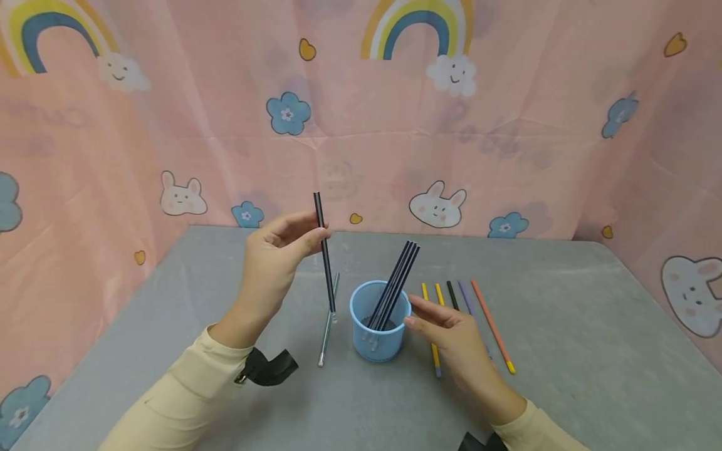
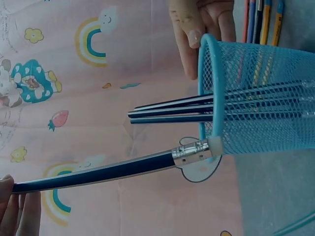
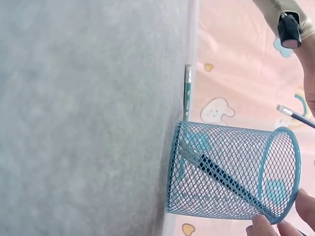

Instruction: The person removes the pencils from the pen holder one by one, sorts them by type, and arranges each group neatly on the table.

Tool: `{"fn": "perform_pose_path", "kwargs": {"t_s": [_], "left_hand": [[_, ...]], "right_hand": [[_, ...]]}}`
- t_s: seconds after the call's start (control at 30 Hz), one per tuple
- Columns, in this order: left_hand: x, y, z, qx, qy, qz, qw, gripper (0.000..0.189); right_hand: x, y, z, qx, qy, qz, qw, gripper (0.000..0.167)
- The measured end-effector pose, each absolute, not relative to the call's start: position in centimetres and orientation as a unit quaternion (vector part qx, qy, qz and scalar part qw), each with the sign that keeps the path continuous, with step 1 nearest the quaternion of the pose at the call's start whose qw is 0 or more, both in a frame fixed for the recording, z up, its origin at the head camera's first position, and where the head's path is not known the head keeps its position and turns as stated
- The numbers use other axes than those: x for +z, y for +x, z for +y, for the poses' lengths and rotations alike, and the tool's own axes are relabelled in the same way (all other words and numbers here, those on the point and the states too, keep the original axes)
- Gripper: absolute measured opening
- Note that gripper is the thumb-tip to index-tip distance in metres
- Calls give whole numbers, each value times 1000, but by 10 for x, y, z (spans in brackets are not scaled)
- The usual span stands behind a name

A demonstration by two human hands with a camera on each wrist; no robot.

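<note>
My left hand (image 1: pixel 265 275) pinches a dark striped pencil (image 1: pixel 327 269) between thumb and fingers, near its upper part. The pencil is nearly upright, its white eraser (image 2: pixel 215 146) at the lower end, left of the blue mesh pencil cup (image 1: pixel 379 347). Several similar dark pencils (image 1: pixel 399 272) lean to the right inside the cup, eraser ends down. My right hand (image 1: pixel 462 344) holds the cup's right side at the rim, thumb in front and fingers behind. Through the mesh in the right wrist view, the dark pencils (image 3: pixel 221 177) slant across the cup.
A green pencil (image 1: pixel 324 341) lies on the grey table (image 1: pixel 592 326) left of the cup. To its right lie several more pencils, among them yellow, black, purple and an orange one (image 1: pixel 492 322). A pink patterned cloth (image 1: pixel 350 169) hangs behind the table.
</note>
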State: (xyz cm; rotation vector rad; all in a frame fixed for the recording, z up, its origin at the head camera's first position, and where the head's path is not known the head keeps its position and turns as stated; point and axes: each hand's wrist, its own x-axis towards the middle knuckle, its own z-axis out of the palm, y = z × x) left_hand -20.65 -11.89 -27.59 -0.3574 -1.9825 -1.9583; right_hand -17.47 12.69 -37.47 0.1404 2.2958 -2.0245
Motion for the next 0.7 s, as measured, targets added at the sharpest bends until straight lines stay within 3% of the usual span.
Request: {"fn": "perform_pose_path", "kwargs": {"t_s": [0.7], "left_hand": [[-303,-214,-130,-628,-73,-771,72,31]], "right_hand": [[-376,-175,122,-675,39,735,44,47]]}}
